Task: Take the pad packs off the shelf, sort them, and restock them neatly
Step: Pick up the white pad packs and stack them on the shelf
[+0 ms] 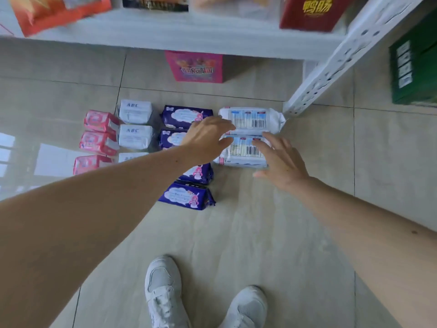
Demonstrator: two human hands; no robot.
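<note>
Pad packs lie sorted in columns on the tiled floor. Pink packs point(100, 121) form the left column, white ABC packs point(135, 111) the second, and purple packs point(186, 196) the third. Two white barcode packs lie at the right, the far one point(250, 119) above the near one point(241, 151). My left hand point(208, 138) reaches over the purple column with its fingers spread at the left edge of the white barcode packs. My right hand point(281, 159) hovers with straight fingers over the near pack's right end. Neither hand grips anything.
A white shelf board point(189, 34) spans the top, carrying an orange bag point(47, 13) and a red box point(314, 13). Its perforated upright point(331, 67) ends by the far barcode pack. A pink box point(195, 66) stands under the shelf, green boxes point(416, 67) at right. My shoes point(165, 292) are below.
</note>
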